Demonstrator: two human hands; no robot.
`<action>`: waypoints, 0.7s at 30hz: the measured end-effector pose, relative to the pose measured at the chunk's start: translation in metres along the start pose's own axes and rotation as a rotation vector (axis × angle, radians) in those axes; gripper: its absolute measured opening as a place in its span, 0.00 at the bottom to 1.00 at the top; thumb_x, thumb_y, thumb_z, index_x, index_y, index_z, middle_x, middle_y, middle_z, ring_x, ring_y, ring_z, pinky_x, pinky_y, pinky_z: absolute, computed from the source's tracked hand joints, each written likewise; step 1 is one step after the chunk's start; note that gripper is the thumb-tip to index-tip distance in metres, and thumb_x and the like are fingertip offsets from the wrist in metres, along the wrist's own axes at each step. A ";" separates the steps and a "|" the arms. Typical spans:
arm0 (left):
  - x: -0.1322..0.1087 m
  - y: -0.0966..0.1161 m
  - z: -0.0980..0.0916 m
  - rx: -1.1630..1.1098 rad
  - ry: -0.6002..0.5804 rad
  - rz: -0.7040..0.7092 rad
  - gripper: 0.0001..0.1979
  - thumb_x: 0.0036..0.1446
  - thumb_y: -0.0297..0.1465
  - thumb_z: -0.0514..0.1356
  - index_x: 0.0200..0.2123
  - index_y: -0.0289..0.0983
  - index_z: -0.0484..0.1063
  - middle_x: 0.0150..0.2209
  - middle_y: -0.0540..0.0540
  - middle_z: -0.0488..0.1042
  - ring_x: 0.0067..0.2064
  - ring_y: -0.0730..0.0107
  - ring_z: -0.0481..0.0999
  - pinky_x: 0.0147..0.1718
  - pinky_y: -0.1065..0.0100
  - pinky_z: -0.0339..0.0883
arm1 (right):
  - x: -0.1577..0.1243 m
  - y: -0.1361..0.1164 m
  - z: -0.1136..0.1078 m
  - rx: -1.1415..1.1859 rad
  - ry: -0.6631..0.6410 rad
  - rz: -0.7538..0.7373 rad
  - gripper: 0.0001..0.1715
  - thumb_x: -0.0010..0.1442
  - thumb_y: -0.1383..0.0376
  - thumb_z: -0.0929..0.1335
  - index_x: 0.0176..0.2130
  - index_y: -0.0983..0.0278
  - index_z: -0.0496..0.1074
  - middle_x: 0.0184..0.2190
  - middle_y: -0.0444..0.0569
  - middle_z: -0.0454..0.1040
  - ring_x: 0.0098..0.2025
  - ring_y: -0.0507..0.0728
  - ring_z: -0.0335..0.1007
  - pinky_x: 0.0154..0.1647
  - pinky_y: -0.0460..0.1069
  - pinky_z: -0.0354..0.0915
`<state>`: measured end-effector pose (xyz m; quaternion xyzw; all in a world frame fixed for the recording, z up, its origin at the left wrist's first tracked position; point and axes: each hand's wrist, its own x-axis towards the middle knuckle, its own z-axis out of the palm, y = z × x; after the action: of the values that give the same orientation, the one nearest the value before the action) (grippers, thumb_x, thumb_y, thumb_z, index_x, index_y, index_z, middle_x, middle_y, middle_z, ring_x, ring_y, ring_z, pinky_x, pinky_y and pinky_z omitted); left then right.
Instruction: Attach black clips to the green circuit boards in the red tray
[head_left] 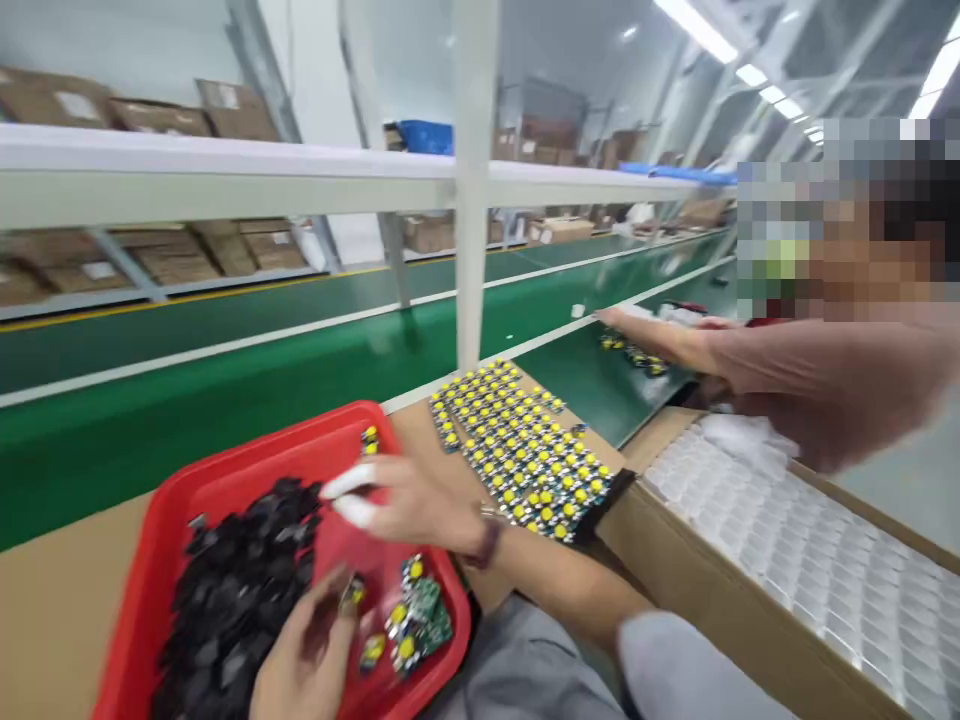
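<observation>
A red tray (247, 458) holds a heap of small black parts (232, 580) and a few green circuit boards with yellow buttons (418, 612). My left hand (300, 665) is at the tray's near edge, its fingers pinched on a small board with a yellow button (351, 592). My right hand (397, 505) reaches across the tray with its fingers stretched out. White finger cots cover the fingertips, which hover at the edge of the black heap and hold nothing that I can see. Both hands are blurred by motion.
A dark panel packed with several yellow-button boards (517, 450) lies right of the tray. A cardboard box of white parts (787, 550) stands at the right. A co-worker's arm (750, 360) reaches onto the green conveyor (225, 400). Shelves with cartons stand behind.
</observation>
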<state>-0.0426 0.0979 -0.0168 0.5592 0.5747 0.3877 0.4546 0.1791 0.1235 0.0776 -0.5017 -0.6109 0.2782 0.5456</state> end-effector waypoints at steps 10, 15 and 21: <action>-0.050 0.038 0.038 -0.954 -0.330 -0.352 0.19 0.59 0.27 0.66 0.54 0.34 0.79 0.52 0.37 0.82 0.52 0.57 0.82 0.54 0.60 0.76 | -0.128 0.033 -0.025 0.463 0.064 0.264 0.16 0.60 0.71 0.74 0.44 0.52 0.83 0.42 0.44 0.83 0.44 0.53 0.81 0.50 0.45 0.76; -0.058 0.028 0.044 -0.598 -0.268 -0.131 0.19 0.59 0.31 0.68 0.54 0.38 0.78 0.53 0.38 0.81 0.51 0.57 0.81 0.51 0.60 0.77 | -0.126 0.024 -0.016 0.521 0.044 0.250 0.15 0.61 0.71 0.74 0.45 0.54 0.84 0.43 0.46 0.83 0.45 0.54 0.81 0.49 0.45 0.76; -0.070 0.021 0.049 0.036 -0.045 0.395 0.23 0.58 0.27 0.68 0.56 0.47 0.76 0.53 0.44 0.79 0.55 0.57 0.78 0.59 0.54 0.72 | -0.133 0.031 -0.003 0.620 0.093 0.378 0.09 0.58 0.69 0.76 0.39 0.56 0.84 0.38 0.45 0.82 0.36 0.52 0.80 0.38 0.43 0.78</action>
<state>0.0080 0.0267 -0.0051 0.6776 0.4503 0.4466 0.3723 0.1789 0.0119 -0.0008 -0.4289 -0.3686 0.5230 0.6377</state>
